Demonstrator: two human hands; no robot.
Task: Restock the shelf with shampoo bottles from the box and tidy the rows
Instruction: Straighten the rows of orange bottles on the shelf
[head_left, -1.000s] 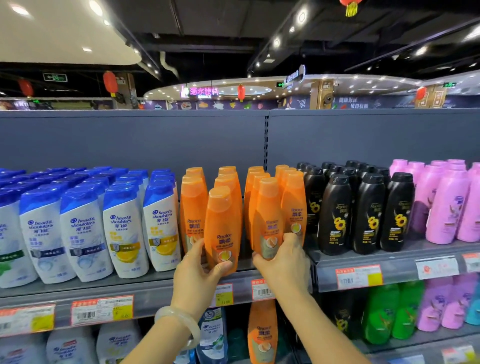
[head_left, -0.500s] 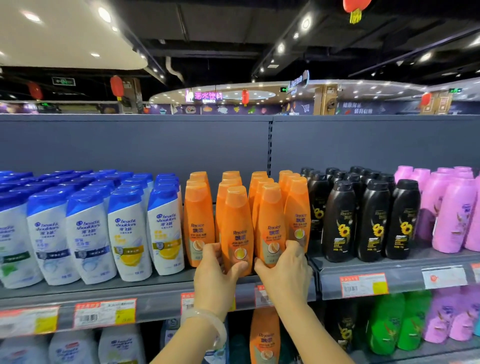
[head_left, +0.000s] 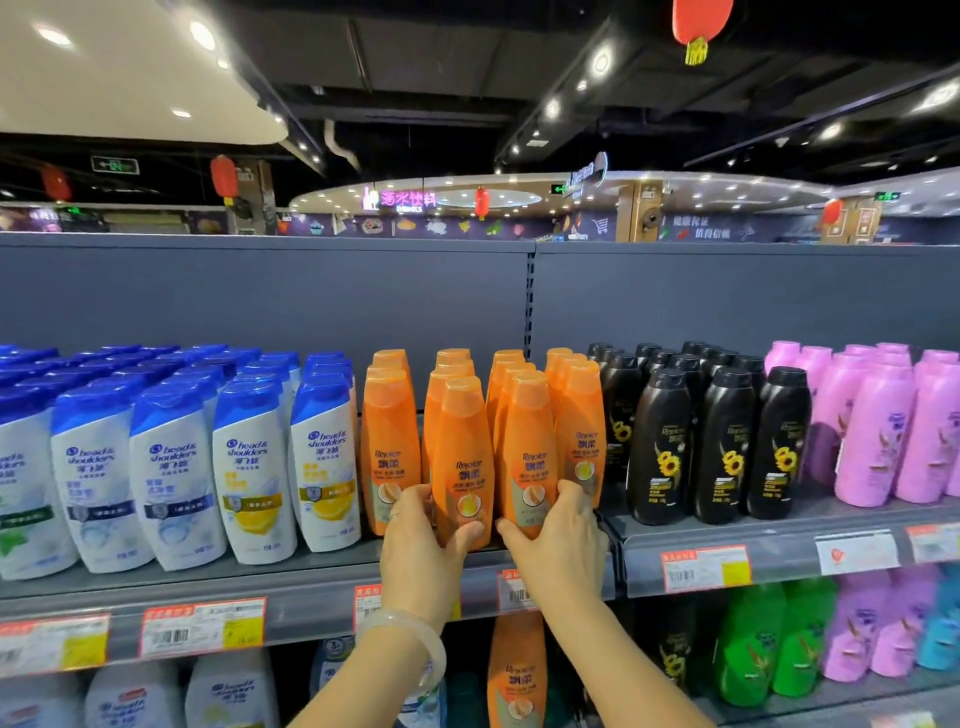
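Left hand, right hand grip orange bottles (2, upright).

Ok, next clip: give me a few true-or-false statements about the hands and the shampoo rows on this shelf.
1. Both hands grip orange bottles. True: the left hand holds the second-row front bottle, the right hand the third-row front bottle.
2. The black bottles stand left of the orange ones. False: they stand to the right.
3. A bracelet is on the left wrist. True.
4. The pink bottles lie toppled. False: they stand upright.
5. The blue-capped bottles are white. True.
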